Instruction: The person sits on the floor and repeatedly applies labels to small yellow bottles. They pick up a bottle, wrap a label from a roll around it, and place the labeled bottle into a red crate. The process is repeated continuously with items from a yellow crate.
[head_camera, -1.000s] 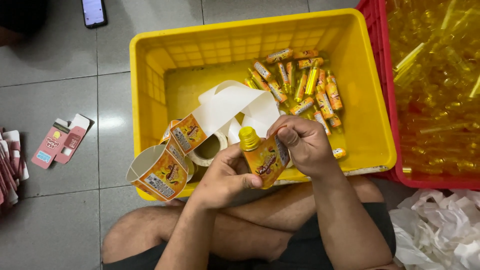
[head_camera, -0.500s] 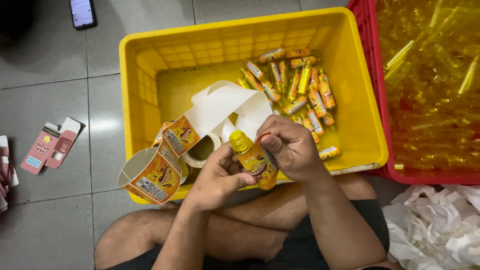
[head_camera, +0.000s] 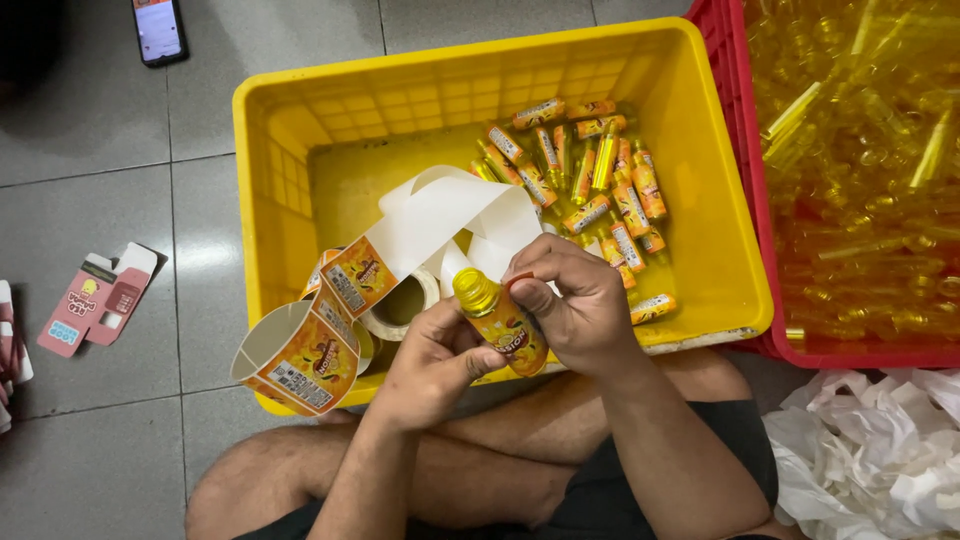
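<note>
Your left hand (head_camera: 432, 358) & right hand (head_camera: 572, 305) meet just above your crossed legs, both w/ fingers clamped on a small yellow-capped bottle (head_camera: 500, 322), tilted, cap toward 11 o'clock; right thumb presses its orange label. At 9 o'clock of the bottle, a label roll (head_camera: 400, 300) w/ white backing strip loops up over the near rim of the yellow crate (head_camera: 300, 120). Inside crate, approx 1 o'clock, a pile of labelled bottles (head_camera: 590, 180). At 3 o'clock, a red crate (head_camera: 745, 190) of unlabelled yellow bottles. Far 9 o'clock on the floor: pink carton (head_camera: 98, 298). Far 11 o'clock: phone (head_camera: 160, 28).
</note>
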